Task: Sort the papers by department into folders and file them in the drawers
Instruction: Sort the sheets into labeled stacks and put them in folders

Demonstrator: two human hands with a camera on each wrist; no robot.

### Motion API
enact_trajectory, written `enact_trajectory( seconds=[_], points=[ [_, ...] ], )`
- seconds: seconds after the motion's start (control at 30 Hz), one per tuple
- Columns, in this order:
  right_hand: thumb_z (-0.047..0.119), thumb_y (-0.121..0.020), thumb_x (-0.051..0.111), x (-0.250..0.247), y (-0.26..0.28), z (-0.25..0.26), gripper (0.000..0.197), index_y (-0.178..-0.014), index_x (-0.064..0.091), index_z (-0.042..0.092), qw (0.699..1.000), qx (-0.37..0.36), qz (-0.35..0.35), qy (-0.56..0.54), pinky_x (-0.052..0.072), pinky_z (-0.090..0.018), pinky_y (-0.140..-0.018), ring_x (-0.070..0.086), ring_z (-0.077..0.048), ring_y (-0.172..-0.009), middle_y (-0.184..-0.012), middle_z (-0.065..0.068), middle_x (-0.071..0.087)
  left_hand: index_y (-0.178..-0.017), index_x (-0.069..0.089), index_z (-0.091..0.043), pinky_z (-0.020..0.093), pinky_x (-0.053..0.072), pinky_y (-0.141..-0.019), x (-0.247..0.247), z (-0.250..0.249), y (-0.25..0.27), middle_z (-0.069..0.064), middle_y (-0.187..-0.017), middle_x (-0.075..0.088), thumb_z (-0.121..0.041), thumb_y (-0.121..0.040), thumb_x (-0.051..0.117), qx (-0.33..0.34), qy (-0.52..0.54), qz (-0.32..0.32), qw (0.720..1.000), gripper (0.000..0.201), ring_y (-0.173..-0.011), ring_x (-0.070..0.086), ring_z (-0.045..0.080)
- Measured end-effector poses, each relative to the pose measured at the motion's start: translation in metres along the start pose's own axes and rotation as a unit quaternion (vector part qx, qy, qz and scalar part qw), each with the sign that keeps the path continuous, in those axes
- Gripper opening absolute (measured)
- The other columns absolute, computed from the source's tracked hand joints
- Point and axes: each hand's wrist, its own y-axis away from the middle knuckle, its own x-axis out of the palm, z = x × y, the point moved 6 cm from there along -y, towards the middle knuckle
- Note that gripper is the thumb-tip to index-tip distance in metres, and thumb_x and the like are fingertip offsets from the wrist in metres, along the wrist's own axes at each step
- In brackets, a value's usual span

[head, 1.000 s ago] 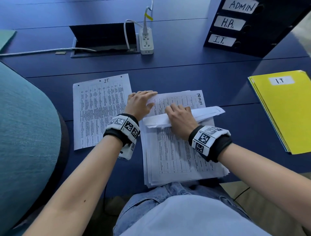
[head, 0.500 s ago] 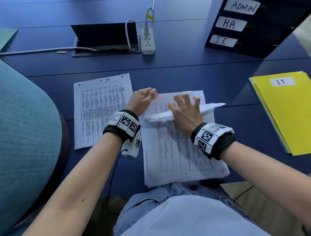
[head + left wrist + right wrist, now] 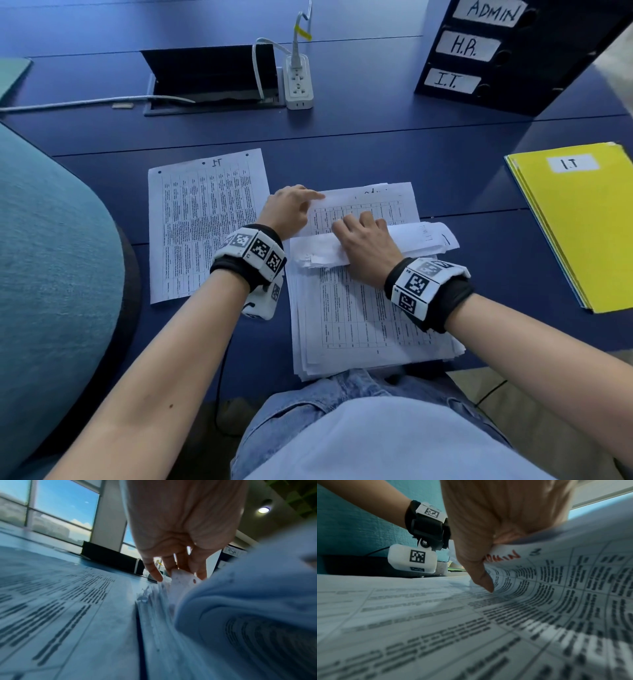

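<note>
I sit at a dark blue desk [image 3: 376,130], looking down at my two bare forearms, each with a black wrist strap covered in square black-and-white markers. At nine o'clock from my hands, a teal chair back [image 3: 51,257] fills the left edge. Just right of it, at about ten o'clock, a single printed sheet [image 3: 202,222] marked "IT" by hand lies flat on the desk.

My left hand [image 3: 291,209] reaches to the far left corner of the paper stack [image 3: 359,308] in front of me. In the left wrist view its fingertips [image 3: 154,573] pinch the lifted corner of a sheet, so it is grasping paper.

The stack sits at six o'clock, its near edge by my lap. Its upper sheets are curled back toward me into a loose roll [image 3: 376,243]. My right hand [image 3: 366,243] rests on that roll, fingers bent over its far edge, thumb tucked beneath, holding it down. The right wrist view shows red handwriting on the curved sheet.

At twelve o'clock a white power strip [image 3: 299,85] stands beside an open cable hatch [image 3: 212,78]. At one o'clock is a dark drawer unit [image 3: 534,68], labelled ADMIN, H.R. and I.T. from top to bottom. At three o'clock lies a yellow folder [image 3: 589,233] labelled "I.T".
</note>
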Motion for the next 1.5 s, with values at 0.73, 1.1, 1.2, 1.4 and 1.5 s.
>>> enact_trajectory(
  seconds=[0.73,1.1,1.2,1.4,1.5],
  points=[
    [-0.017,-0.051,0.057,-0.016,-0.003,0.0,0.059,-0.099,0.04,0.011,0.97,-0.08,-0.214,-0.081,0.046,-0.039,-0.059,0.055,-0.026,-0.058,-0.071,-0.009,0.061,-0.092,0.066,-0.005,0.032,0.047,-0.083,-0.011,0.021,-0.001,0.01,-0.09,0.063,-0.023,-0.098,0.043,-0.1,0.186,-0.009,0.977,0.03,-0.082,0.059,0.018],
    [-0.015,-0.061,0.055,-0.002,-0.007,0.002,0.053,-0.113,0.054,-0.003,0.987,-0.05,-0.11,-0.109,0.045,-0.041,-0.068,0.052,-0.032,-0.077,-0.094,-0.019,0.057,-0.13,0.052,-0.019,0.039,0.037,-0.103,-0.003,0.012,-0.002,0.004,-0.13,0.056,-0.017,-0.093,0.05,-0.032,-0.036,0.007,0.999,0.037,-0.12,0.05,0.023],
    [-0.014,-0.066,0.055,-0.005,-0.012,-0.003,0.061,-0.125,0.044,-0.005,0.983,-0.03,-0.11,-0.142,0.047,-0.042,-0.077,0.051,-0.034,-0.09,-0.112,-0.022,0.049,-0.129,0.053,-0.02,0.04,0.035,-0.104,-0.006,0.006,0.004,0.003,-0.129,0.057,-0.015,-0.092,0.052,-0.007,-0.056,0.0,0.998,0.038,-0.12,0.05,0.022],
    [-0.005,-0.07,0.06,-0.006,-0.02,-0.013,0.073,-0.138,0.03,-0.005,0.983,0.014,-0.138,-0.12,0.048,-0.047,-0.086,0.045,-0.038,-0.11,-0.137,-0.02,0.03,-0.073,0.065,0.004,0.029,0.043,-0.066,-0.015,0.005,0.008,0.015,-0.068,0.062,-0.009,-0.087,0.061,-0.006,0.088,-0.064,0.994,0.019,-0.063,0.05,0.021],
    [0.006,-0.058,0.071,-0.011,-0.018,-0.018,0.067,-0.122,0.05,0.004,0.984,0.036,-0.172,-0.03,0.038,-0.044,-0.082,0.035,-0.031,-0.108,-0.133,-0.015,0.041,-0.054,0.049,0.004,0.025,0.027,-0.05,-0.012,0.005,0.009,0.005,-0.048,0.038,-0.023,-0.088,0.061,-0.016,0.117,-0.035,0.992,0.046,-0.047,0.031,0.014]
  ],
)
